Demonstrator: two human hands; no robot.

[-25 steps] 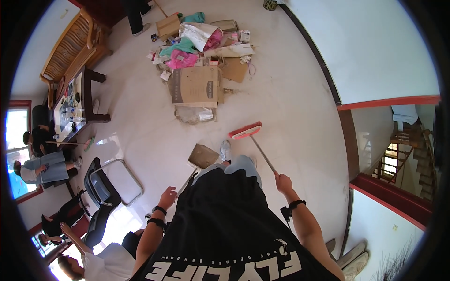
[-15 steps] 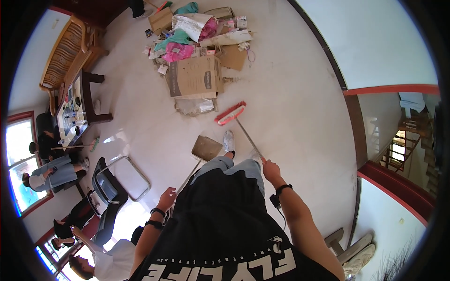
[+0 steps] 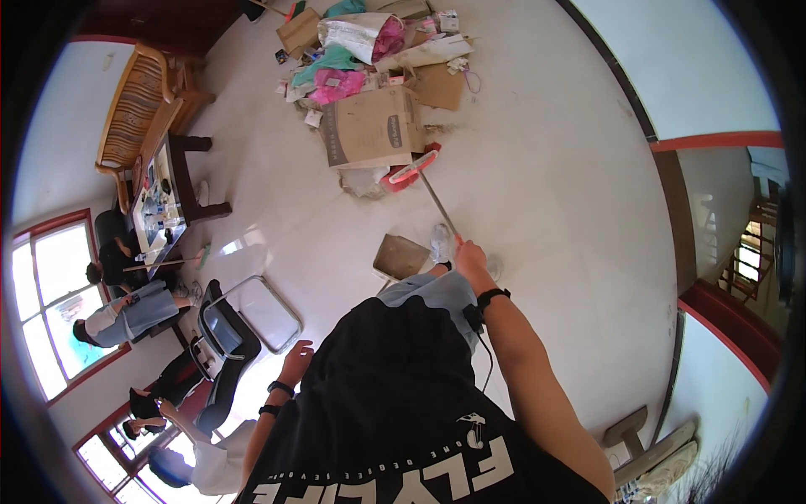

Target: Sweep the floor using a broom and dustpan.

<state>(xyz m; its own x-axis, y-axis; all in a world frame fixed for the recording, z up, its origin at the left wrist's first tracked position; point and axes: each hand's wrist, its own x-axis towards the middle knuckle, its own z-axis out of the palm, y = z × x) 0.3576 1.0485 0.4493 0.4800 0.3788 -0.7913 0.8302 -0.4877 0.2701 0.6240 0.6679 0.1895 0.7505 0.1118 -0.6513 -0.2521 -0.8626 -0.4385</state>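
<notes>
My right hand [image 3: 473,259] is closed round the long handle of a broom [image 3: 440,202] with a red and white head. Its red bristles touch the floor beside the near right corner of a big cardboard box [image 3: 369,130]. My left hand [image 3: 295,361] hangs at my left side, fingers loosely bent and apart, with nothing visible in them. A dirty long-handled dustpan [image 3: 400,257] stands on the floor by my shoe [image 3: 441,244]; my shirt hides most of its handle. A crumpled clear plastic sheet [image 3: 363,182] lies at the box's near edge.
Beyond the box is a rubbish heap with a pink bag [image 3: 337,84], a silver bag [image 3: 348,38] and cardboard pieces [image 3: 438,86]. To the left stand a metal-framed chair [image 3: 222,332], a low table [image 3: 180,172] and a wooden bench [image 3: 138,109]. Several people sit along the left.
The broom head has moved forward to the box and plastic sheet, and my right arm has reached out with it. The view has shifted; the dustpan stays beside my shoe.
</notes>
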